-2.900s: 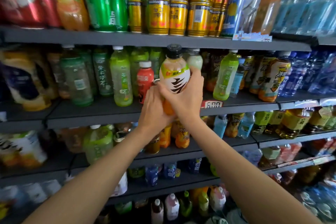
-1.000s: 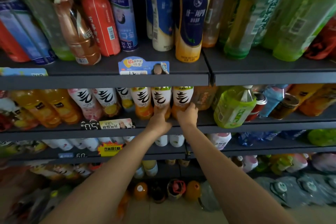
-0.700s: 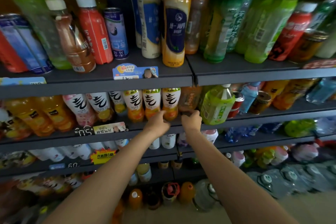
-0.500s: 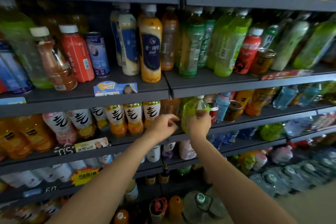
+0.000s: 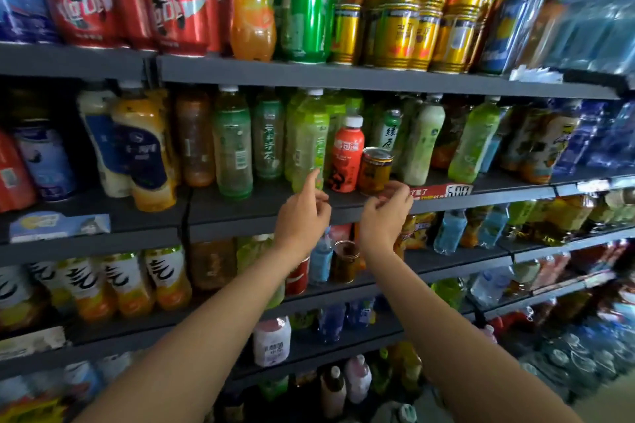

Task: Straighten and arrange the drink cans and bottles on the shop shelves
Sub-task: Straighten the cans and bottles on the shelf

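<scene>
Both arms reach up toward the second shelf point(image 5: 343, 206) from the top. The left hand point(image 5: 304, 216) hangs just in front of its edge with the forefinger stretched up against the foot of a pale green bottle point(image 5: 309, 144) and the other fingers loosely curled; it holds nothing. The right hand point(image 5: 386, 213) is beside it, fingers bent inward and also without a grip on anything, its fingertips close to the base of a small brown can point(image 5: 375, 170); whether they touch the can is hard to tell, since the hand is slightly blurred.

The can stands upright near the shelf's front edge, its metal top shut, with a dark amber label. Just to its left stands a short red bottle point(image 5: 347, 154) with a white cap, and left of that the pale green bottle, capped white and filled with light yellow-green drink. Further left along the same shelf come more green tea bottles point(image 5: 233, 148), a bottle of brown drink point(image 5: 196, 141), and an orange-bottomed bottle with a dark blue label point(image 5: 144, 154). A red price tag point(image 5: 441, 189) sits on the shelf edge right of the hands.

On the top shelf stand red cola cans point(image 5: 171, 0), an orange soda bottle point(image 5: 252, 7), a green can point(image 5: 304, 17) and stacked gold cans point(image 5: 409, 10). Below the hands, the third shelf carries white-labelled bottles of orange juice point(image 5: 165, 282) and small blue bottles point(image 5: 450, 230).
</scene>
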